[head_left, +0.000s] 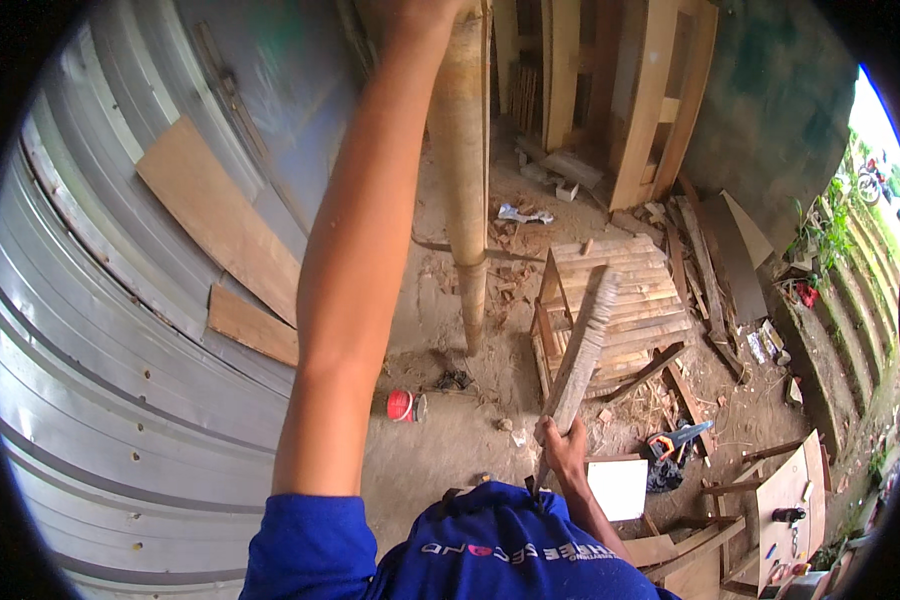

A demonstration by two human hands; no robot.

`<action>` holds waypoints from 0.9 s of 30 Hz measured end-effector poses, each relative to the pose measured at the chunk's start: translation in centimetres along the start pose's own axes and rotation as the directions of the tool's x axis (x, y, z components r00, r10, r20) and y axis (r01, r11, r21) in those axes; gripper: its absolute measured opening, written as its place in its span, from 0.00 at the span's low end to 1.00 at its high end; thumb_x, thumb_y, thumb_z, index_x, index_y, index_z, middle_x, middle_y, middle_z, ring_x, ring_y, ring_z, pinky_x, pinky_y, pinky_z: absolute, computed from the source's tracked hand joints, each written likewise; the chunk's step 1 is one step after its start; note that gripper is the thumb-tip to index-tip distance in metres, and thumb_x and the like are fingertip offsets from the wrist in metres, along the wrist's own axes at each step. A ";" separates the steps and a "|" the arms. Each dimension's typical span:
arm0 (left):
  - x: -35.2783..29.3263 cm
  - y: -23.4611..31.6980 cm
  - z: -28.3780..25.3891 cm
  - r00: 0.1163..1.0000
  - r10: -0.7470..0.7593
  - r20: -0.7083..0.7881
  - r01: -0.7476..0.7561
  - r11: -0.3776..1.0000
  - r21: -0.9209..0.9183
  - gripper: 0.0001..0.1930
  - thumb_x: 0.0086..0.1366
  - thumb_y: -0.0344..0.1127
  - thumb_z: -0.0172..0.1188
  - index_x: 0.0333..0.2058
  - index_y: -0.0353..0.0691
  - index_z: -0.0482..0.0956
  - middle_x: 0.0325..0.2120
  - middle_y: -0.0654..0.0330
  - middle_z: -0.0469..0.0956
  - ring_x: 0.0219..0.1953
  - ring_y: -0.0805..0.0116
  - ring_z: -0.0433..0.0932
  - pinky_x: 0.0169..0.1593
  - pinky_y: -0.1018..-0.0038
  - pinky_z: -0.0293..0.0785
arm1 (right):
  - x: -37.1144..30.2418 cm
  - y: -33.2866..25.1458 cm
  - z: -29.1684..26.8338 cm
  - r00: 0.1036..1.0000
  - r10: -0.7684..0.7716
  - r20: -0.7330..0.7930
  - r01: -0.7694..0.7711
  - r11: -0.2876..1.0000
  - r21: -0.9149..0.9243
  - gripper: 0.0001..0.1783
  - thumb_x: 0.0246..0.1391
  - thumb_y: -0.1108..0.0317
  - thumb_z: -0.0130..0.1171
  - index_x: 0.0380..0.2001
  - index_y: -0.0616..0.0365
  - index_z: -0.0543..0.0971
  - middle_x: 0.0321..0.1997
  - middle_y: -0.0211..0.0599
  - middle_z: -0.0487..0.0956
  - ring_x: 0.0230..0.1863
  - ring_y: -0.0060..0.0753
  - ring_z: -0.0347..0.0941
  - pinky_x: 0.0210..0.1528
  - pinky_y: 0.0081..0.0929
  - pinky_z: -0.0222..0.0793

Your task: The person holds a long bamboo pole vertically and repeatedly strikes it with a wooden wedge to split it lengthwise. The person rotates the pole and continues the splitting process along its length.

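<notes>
My left arm is stretched far up and forward. At the top edge my left hand (428,8) meets the upper part of a thick bamboo pole (457,150); its fingers are cut off by the frame. The pole stands upright with its foot on the dirt floor. Low in front of my body, my right hand (567,447) is closed around the lower end of a rough wooden stick (582,350). The stick slants up and to the right, across the view of a slatted wooden stand (630,300).
Corrugated metal sheeting (120,430) lines the left, with plywood pieces (215,200) against it. A red can (400,405) lies near the pole's foot. Wooden frames (645,110) lean at the back. A blue handsaw (685,436) and a wooden table (790,510) are at right.
</notes>
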State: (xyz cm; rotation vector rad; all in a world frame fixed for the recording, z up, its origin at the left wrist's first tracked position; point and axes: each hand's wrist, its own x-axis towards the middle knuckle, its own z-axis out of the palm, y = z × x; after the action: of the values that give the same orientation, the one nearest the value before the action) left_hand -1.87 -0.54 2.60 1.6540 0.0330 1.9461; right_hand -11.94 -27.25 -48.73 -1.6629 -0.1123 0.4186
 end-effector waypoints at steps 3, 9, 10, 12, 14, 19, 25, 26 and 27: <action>1.1 -0.8 0.8 0.998 -0.058 -0.036 0.063 0.979 0.193 0.57 0.42 0.66 0.75 0.48 0.10 0.65 0.46 0.28 0.75 0.51 0.41 0.77 0.54 0.60 0.73 | 1.2 -1.4 -0.1 0.974 -0.217 0.066 0.211 0.974 0.085 0.20 0.52 0.72 0.59 0.49 0.66 0.72 0.41 0.43 0.80 0.42 0.33 0.77 0.47 0.32 0.73; 0.2 -1.6 -0.7 0.967 -0.166 0.192 0.178 0.983 -0.045 0.55 0.44 0.64 0.76 0.54 0.18 0.65 0.45 0.43 0.77 0.47 0.54 0.79 0.50 0.65 0.76 | 2.4 -3.2 -1.0 0.957 -0.276 0.083 0.251 0.940 0.231 0.28 0.47 0.75 0.56 0.54 0.66 0.67 0.47 0.43 0.78 0.45 0.35 0.76 0.47 0.32 0.73; -0.1 -1.2 -1.6 0.892 -0.219 0.396 0.321 0.923 -0.211 0.53 0.45 0.63 0.77 0.54 0.20 0.67 0.45 0.47 0.77 0.46 0.57 0.79 0.49 0.67 0.77 | 2.5 -3.2 -1.1 0.988 -0.145 0.057 0.133 0.975 0.180 0.29 0.47 0.75 0.56 0.55 0.66 0.66 0.46 0.43 0.78 0.43 0.35 0.76 0.46 0.32 0.73; 0.0 0.1 -2.4 0.770 -0.305 0.560 0.481 0.854 -0.197 0.40 0.47 0.57 0.78 0.47 0.29 0.76 0.39 0.55 0.80 0.40 0.66 0.79 0.45 0.72 0.77 | 2.4 -3.0 -1.2 0.977 -0.179 0.112 0.149 0.960 0.235 0.29 0.46 0.75 0.57 0.55 0.66 0.66 0.45 0.43 0.78 0.41 0.34 0.77 0.43 0.31 0.74; -0.8 1.3 -2.2 0.742 -0.266 0.615 0.511 0.819 -0.261 0.35 0.47 0.55 0.78 0.43 0.31 0.79 0.36 0.55 0.80 0.38 0.66 0.80 0.44 0.72 0.77 | 2.1 -2.2 -0.8 0.974 -0.135 0.184 0.085 0.963 0.255 0.31 0.46 0.75 0.58 0.56 0.65 0.66 0.41 0.41 0.79 0.36 0.32 0.77 0.36 0.29 0.74; -3.0 3.3 0.7 0.919 -0.138 0.370 0.148 0.989 0.001 0.36 0.49 0.60 0.74 0.38 0.28 0.79 0.30 0.54 0.82 0.34 0.66 0.81 0.41 0.72 0.77 | 2.7 -0.6 1.3 0.957 -0.218 0.191 0.180 0.963 0.202 0.26 0.51 0.74 0.56 0.55 0.66 0.69 0.38 0.40 0.80 0.35 0.28 0.77 0.35 0.27 0.74; -3.8 4.3 0.3 0.969 -0.169 0.182 0.171 0.985 0.008 0.42 0.49 0.70 0.68 0.36 0.25 0.79 0.31 0.48 0.83 0.36 0.60 0.83 0.42 0.68 0.77 | 7.8 -15.1 -2.6 0.843 -0.534 0.069 0.516 0.838 0.180 0.36 0.67 0.44 0.46 0.63 0.66 0.62 0.59 0.47 0.68 0.58 0.36 0.65 0.58 0.36 0.64; -3.7 4.4 0.2 0.979 -0.159 0.126 0.157 0.987 0.020 0.43 0.49 0.70 0.68 0.36 0.25 0.79 0.31 0.47 0.83 0.36 0.58 0.83 0.42 0.67 0.77 | 7.7 -19.2 -4.5 0.836 -0.545 -0.067 0.527 0.761 0.380 0.39 0.66 0.40 0.44 0.66 0.62 0.58 0.63 0.46 0.65 0.63 0.41 0.61 0.62 0.41 0.61; -3.7 4.3 0.0 0.952 -0.239 0.190 0.239 0.971 0.020 0.42 0.50 0.69 0.67 0.36 0.24 0.79 0.31 0.46 0.83 0.37 0.57 0.84 0.43 0.65 0.78 | 7.8 -23.9 -6.9 0.813 -0.547 -0.201 0.557 0.627 0.544 0.42 0.66 0.37 0.43 0.69 0.59 0.54 0.67 0.45 0.61 0.68 0.46 0.57 0.67 0.46 0.57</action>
State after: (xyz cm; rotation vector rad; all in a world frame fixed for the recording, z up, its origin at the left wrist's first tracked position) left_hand -3.41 -5.76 0.90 1.7407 0.1492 1.6016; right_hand 1.58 -27.86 -26.52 -0.9384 -0.4336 -0.0511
